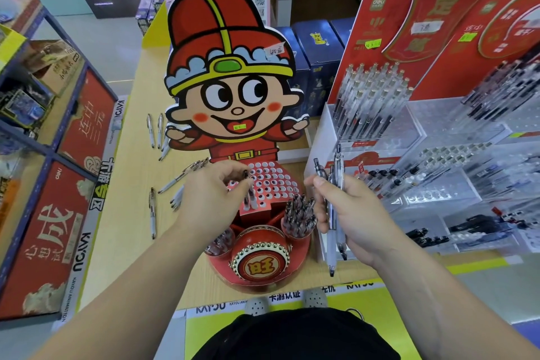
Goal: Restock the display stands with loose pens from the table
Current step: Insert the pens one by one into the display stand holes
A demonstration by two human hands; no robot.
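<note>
— What is the left hand [213, 193] doing?
— It is pinching one pen [250, 197], holding it upright over the holed tray [273, 181] of the cartoon stand [230, 88].
— And the right hand [350, 213]?
— It is gripping a bundle of pens [339, 166] just right of that stand; more loose pens [152, 213] are lying on the table [137, 137] to its left

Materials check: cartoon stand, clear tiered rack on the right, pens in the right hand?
Cartoon stand: likely printed cardboard, semi-gloss; flat die-cut outline, white cut edge. Clear rack: probably acrylic or similar plastic; see-through, shiny glints. Pens in the right hand: plastic barrels, clear above, white below; clips perhaps metal, too blurred to confirm.
</note>
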